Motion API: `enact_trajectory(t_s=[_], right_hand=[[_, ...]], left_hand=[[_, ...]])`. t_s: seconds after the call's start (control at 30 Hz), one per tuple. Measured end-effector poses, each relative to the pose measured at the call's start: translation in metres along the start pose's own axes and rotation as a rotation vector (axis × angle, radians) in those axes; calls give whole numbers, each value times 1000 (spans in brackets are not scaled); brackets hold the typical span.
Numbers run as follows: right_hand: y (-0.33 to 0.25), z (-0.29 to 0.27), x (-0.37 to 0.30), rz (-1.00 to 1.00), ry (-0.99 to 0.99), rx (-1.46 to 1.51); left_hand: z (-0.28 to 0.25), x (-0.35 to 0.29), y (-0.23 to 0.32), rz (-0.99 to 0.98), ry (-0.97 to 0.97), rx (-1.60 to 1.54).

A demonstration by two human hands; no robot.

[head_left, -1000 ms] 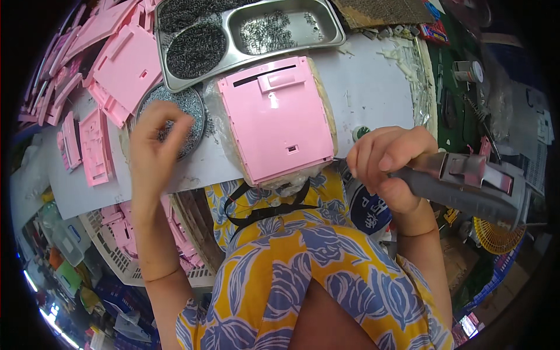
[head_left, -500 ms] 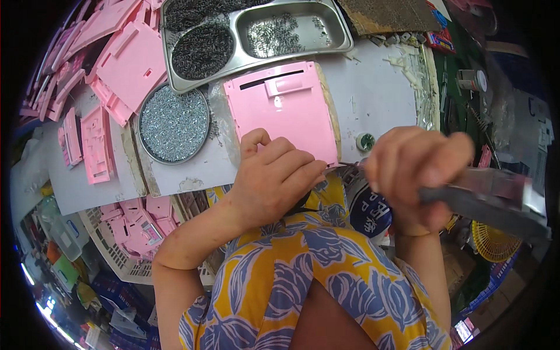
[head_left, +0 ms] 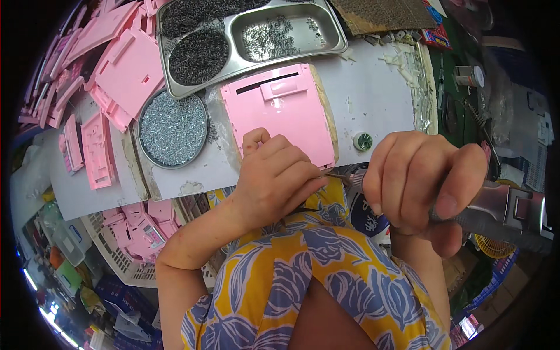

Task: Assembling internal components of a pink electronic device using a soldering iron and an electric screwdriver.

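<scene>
A flat pink plastic panel [head_left: 280, 116] with a long slot near its far edge lies in front of me. My left hand [head_left: 274, 178] is closed over its near edge, thumb side hidden beneath the fingers. In my right hand [head_left: 423, 184] is a power screwdriver [head_left: 496, 216], lying almost level with its fingers wrapped round the body. Its knurled chuck [head_left: 357, 179] points left, and the thin bit reaches the panel's near right corner beside my left fingertips. Whether a screw sits at the bit's tip cannot be made out.
A round dish of small silvery screws [head_left: 173, 128] stands left of the panel. Behind it, a steel compartment tray [head_left: 233, 35] holds dark springs and small metal parts. Pink parts [head_left: 125, 70] pile up at far left; a white basket [head_left: 125, 265] holds more. A small green-filled cap [head_left: 362, 141] sits right.
My right hand and the screwdriver have shifted slightly down and right, with the driver's rear turned a little. My left hand keeps its hold on the panel.
</scene>
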State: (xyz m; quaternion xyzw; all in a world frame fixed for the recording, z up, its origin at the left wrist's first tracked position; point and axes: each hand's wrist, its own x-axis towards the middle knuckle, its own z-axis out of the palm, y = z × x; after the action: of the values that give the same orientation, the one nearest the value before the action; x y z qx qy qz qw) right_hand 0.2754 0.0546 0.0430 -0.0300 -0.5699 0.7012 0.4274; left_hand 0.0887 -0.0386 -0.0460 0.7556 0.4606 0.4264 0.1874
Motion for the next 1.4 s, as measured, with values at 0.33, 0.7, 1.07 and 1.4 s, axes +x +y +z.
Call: enact_trajectory(t_s=[0.33,0.7,1.07,1.4], right_hand=[[-2,1,9,-17,-14,-17],[1,4,9,-6,-37,-21],[2,11,2,106,21,-37],[40,-25,10,24,203,-202]], left_hand=[[-10,9,7,-57,49,95],[-8,3,9,-112,23,-26],[-11,6,9,12,-46,45],[-7,18,-19,-155,-90,56]])
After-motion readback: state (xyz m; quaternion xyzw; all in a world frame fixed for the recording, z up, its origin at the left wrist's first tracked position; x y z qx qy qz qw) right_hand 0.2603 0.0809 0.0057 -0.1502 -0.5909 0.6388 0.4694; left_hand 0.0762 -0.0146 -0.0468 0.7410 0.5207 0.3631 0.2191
